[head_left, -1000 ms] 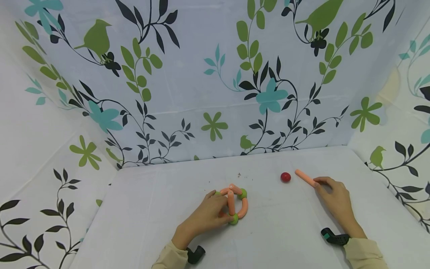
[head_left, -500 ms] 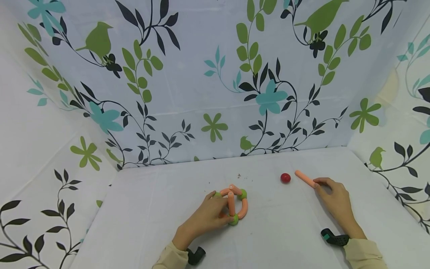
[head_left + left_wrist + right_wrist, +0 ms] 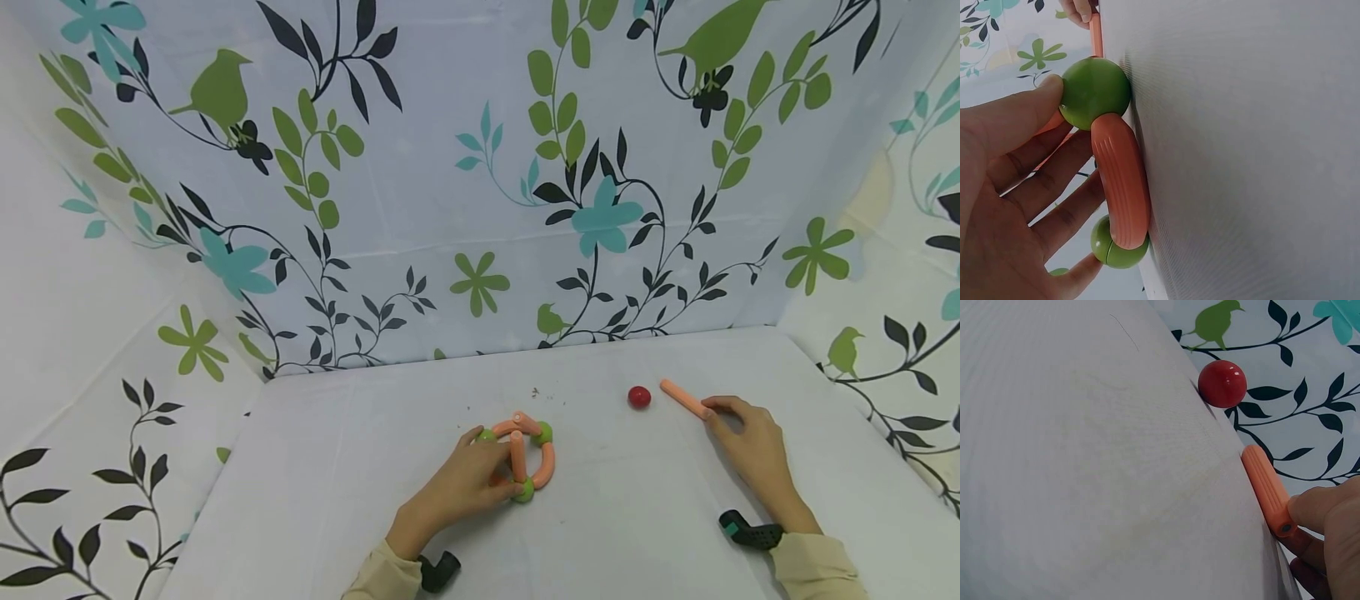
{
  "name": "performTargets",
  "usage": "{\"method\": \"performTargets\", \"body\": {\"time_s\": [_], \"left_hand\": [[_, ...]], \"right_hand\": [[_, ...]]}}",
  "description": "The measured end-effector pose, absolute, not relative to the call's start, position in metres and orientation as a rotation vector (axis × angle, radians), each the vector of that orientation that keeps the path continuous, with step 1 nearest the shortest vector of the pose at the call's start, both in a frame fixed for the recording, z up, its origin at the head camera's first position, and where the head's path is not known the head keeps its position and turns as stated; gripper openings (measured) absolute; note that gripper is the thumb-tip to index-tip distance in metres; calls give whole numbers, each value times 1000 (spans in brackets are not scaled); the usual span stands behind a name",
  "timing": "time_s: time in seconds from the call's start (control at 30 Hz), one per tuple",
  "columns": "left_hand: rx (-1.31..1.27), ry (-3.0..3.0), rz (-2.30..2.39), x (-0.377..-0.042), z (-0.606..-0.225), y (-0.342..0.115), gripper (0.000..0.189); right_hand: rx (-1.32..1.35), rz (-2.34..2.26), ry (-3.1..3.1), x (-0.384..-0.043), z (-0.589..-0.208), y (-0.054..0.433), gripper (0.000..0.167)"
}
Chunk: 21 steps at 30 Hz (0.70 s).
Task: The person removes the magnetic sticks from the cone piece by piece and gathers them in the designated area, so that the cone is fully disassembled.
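Gripping a ring of construction-toy pieces [image 3: 548,464], the left hand [image 3: 468,473] has its thumb against the near green ball [image 3: 1095,92], its other fingers curved behind the ring with one fingertip at the left green ball [image 3: 486,435]. A ridged, slightly curved orange bar [image 3: 1121,181] joins those two balls beside the tabletop, and a straight orange bar [image 3: 518,456] appears to rise from the near ball; a third green ball [image 3: 545,432] sits at the ring's far right. Well apart from it, the right hand [image 3: 752,442] pinches the near end of an orange stick [image 3: 681,397], whose far tip lies near a glossy red ball [image 3: 639,397] without touching it. Black wrist cameras [image 3: 439,572] sit beside the cuffs of the beige sleeves [image 3: 815,568].

Everything rests on a white cloth-covered table [image 3: 337,467], smooth and matte, with a few small dark specks [image 3: 536,392] beyond the ring; close up, a thin hair-like line [image 3: 1125,332] shows on the cloth. Behind it rises a pale bluish fabric backdrop [image 3: 420,192], faintly creased crosswise and printed with green birds [image 3: 220,87], teal flowers [image 3: 606,217] and black leafy sprigs [image 3: 283,27]. Whiter printed side cloths [image 3: 90,308] enclose the table left and right
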<state>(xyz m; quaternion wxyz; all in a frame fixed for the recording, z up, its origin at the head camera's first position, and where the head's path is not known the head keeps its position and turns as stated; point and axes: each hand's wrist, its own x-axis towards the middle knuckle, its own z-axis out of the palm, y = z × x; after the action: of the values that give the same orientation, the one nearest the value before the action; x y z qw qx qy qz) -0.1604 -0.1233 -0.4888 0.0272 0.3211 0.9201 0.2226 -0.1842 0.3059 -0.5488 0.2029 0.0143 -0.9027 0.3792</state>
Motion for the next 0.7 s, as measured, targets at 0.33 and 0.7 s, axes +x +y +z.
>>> {"method": "performTargets", "body": {"time_s": [0.33,0.7], "left_hand": [[984,2833,710,-161,-489,-122,23],[1028,2829,741,-160,-488,-123,24]], "right_hand": [[25,1046,-2533,-184,-549,306,27],[51,1057,-2511,-184,-549,306,27]]}}
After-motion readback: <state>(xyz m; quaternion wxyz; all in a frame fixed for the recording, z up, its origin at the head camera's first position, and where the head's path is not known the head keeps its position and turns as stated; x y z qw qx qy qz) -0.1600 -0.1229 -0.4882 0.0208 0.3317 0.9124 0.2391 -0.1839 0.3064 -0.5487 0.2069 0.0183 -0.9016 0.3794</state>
